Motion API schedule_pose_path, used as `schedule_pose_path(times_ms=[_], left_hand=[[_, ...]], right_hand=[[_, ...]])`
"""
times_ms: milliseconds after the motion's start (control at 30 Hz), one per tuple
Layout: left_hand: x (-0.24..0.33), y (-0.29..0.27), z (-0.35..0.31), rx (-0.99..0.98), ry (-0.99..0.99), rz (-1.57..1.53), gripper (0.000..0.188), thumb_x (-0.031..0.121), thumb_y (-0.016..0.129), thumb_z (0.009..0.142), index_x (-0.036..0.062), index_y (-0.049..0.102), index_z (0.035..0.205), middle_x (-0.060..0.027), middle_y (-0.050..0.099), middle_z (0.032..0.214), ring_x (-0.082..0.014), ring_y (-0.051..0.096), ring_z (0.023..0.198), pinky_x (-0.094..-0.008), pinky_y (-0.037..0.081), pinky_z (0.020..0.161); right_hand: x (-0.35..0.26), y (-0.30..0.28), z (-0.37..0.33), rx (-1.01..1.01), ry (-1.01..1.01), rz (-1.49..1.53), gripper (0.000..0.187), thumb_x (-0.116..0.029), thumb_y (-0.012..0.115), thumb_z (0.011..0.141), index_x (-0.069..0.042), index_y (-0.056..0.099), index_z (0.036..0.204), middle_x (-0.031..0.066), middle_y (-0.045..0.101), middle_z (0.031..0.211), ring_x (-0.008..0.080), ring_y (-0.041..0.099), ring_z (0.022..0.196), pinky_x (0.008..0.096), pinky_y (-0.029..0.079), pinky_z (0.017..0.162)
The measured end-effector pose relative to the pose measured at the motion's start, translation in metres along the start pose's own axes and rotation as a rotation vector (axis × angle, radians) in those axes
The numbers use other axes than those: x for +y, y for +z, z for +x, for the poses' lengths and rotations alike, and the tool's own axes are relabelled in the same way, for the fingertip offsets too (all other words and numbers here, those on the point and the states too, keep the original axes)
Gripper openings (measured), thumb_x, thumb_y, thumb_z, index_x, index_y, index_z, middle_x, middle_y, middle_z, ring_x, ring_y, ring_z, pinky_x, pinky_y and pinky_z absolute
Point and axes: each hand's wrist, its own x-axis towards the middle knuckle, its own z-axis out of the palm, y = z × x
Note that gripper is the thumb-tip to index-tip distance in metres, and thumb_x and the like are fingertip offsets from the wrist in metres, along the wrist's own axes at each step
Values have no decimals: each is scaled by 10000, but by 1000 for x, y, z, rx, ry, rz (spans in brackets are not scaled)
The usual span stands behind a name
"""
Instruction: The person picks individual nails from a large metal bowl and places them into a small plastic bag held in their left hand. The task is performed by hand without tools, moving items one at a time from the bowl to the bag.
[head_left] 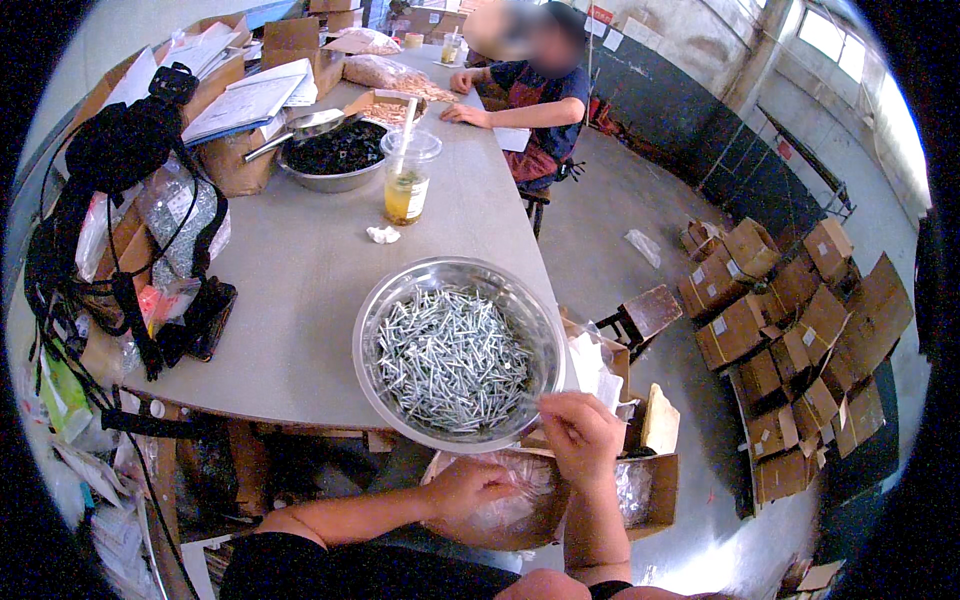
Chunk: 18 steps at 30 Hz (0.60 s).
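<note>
A wide steel bowl [372, 400] stands at the near table edge, filled with a heap of silvery screws [450, 355]. At its right rim is my right hand [583, 435], fingers drawn together; anything between the fingertips is too small to make out. Below the bowl, my left hand [468, 492] is closed with its fingers curled, close to crumpled clear plastic [525, 480]. What it holds, if anything, is hidden. The plastic lies in an open cardboard box [548, 525] under my hands.
Farther up the table [290, 260] are a drink cup with a straw [408, 190], a crumpled tissue [383, 235] and a bowl of black parts [340, 150]. Cables and bags [130, 240] crowd the left. Another person [545, 100] sits at the far side. Cardboard boxes [790, 350] pile up right.
</note>
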Motion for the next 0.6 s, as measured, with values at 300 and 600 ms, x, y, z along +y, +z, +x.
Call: schedule_pose_path(times_ms=[300,600], left_hand=[[-26,7,1,1,-19,-205,230,158,661,870,48,651,1072,-90,653,1033,-211,622,974,-354,503,869],[7,2,4,102,66,15,122,129,695,841,37,713,919,-99,702,910,-230,668,864,-352,521,830]], right_hand=[[22,-22,-99,-318,525,521,284,-4,739,766,-17,658,1038,86,695,950,191,669,893,330,542,792],[31,-17,-133,-557,895,497,236,-143,683,868,-1,652,1054,58,697,865,159,661,770,314,545,695]])
